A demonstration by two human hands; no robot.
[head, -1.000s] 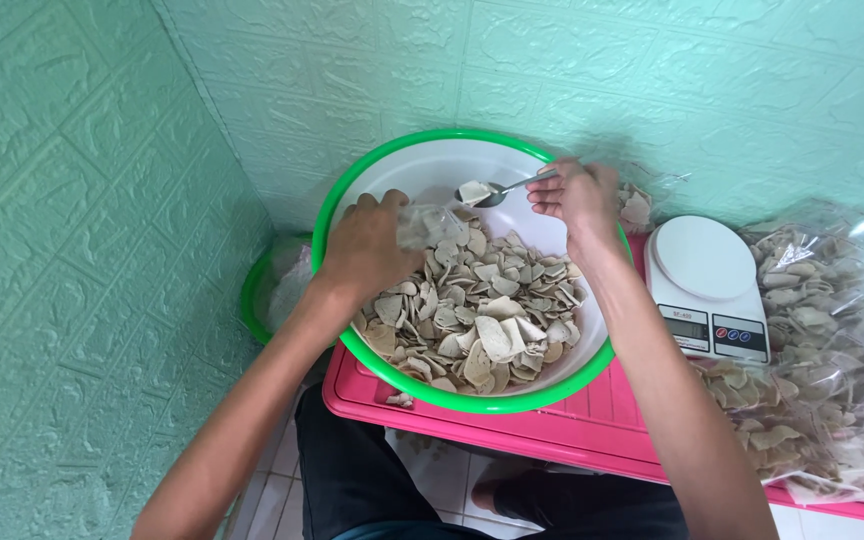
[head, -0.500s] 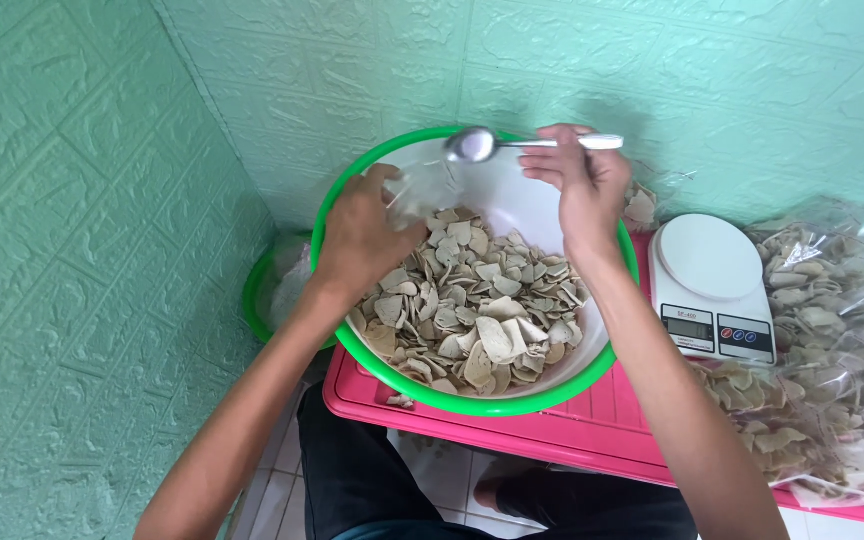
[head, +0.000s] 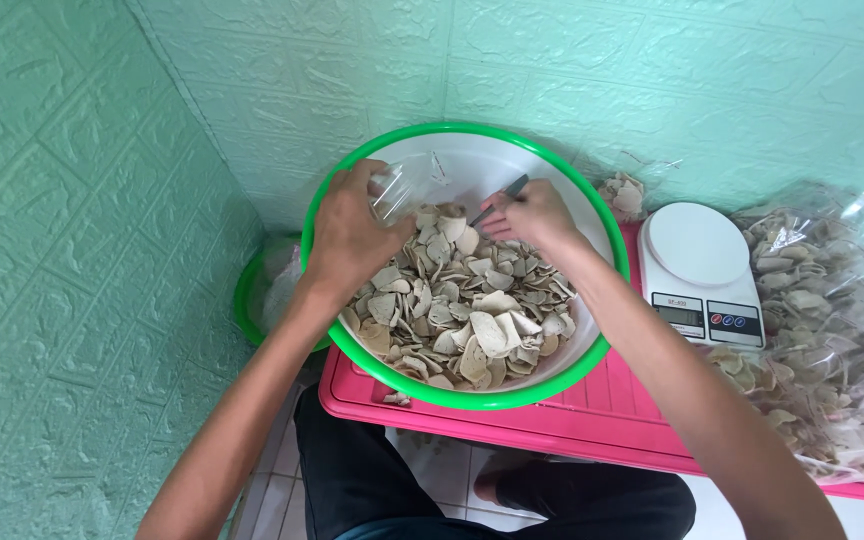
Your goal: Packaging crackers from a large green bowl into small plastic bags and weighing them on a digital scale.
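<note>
Left hand (head: 350,232) clenched on the mouth of a small clear bag (head: 399,192), held open over the far side of the bowl (head: 452,398) so pieces drop straight in. Right hand (head: 530,215) closed round a metal spoon (head: 500,198), handle poking out behind the fingers, bowl end buried in the crackers (head: 467,300) (thin, pale, curled discs, dry and brittle-looking). White plastic basin with a green rim, resting on a pink table (head: 592,420). Flat white scale (head: 700,272) just beside it, filled crinkly bags (head: 832,330) further right.
</note>
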